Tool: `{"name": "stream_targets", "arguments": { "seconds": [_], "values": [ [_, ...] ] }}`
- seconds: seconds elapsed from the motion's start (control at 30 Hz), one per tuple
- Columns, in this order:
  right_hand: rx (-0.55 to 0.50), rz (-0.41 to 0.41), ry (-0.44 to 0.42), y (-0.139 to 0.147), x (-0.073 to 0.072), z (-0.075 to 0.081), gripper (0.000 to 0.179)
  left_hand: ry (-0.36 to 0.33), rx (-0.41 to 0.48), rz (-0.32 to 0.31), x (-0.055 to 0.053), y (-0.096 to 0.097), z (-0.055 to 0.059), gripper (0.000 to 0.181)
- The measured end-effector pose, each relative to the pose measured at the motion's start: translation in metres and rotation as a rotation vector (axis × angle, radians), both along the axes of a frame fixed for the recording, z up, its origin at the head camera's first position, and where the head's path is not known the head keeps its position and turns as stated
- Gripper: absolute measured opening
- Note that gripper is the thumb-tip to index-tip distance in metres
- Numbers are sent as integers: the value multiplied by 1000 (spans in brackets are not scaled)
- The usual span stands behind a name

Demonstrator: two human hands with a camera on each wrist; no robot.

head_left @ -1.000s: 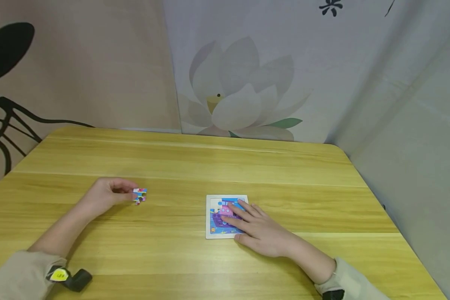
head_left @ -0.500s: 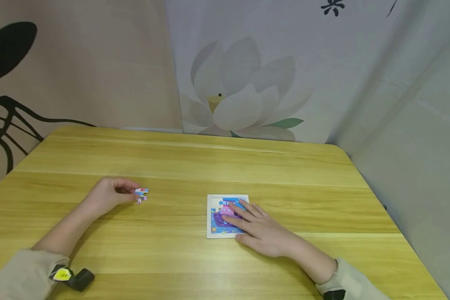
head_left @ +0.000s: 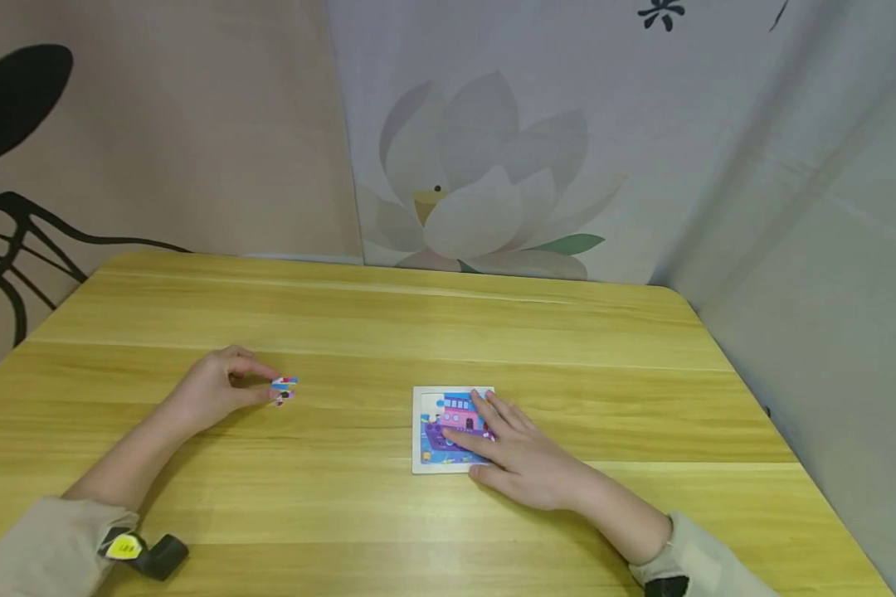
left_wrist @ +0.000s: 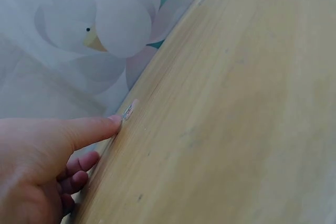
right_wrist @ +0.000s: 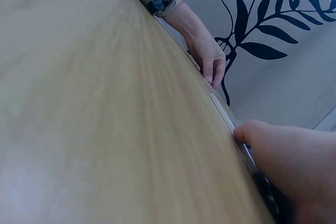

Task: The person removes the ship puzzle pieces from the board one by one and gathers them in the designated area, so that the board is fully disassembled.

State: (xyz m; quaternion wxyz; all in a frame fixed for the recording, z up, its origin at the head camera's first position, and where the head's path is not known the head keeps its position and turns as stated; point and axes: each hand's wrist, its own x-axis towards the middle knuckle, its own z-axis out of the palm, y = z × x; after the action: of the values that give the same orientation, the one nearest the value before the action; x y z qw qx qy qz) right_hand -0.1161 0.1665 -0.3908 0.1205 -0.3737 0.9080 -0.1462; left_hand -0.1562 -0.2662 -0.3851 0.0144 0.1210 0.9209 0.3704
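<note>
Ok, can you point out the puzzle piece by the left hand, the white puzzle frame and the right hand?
Puzzle piece point(head_left: 285, 383): head view, on its upper, blue-and-white part.
White puzzle frame point(head_left: 416, 435): head view, on its left rim.
Right hand point(head_left: 521, 464): head view, on its back.

No readable text, yellow label point(head_left: 124, 546) included

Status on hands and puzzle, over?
Left hand pinching puzzle piece. Right hand resting on puzzle, covering part of its right side. Far-left corner unfilled. No obstacle seen between piece and puzzle.
</note>
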Motion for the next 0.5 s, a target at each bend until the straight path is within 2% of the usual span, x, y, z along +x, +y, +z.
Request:
{"name": "stream_targets", "arguments": {
  "seconds": [0.5],
  "values": [
    [1,-12,3,0,0,0,49,-18,-4,2,-2,-2,-2,34]
  ]
}}
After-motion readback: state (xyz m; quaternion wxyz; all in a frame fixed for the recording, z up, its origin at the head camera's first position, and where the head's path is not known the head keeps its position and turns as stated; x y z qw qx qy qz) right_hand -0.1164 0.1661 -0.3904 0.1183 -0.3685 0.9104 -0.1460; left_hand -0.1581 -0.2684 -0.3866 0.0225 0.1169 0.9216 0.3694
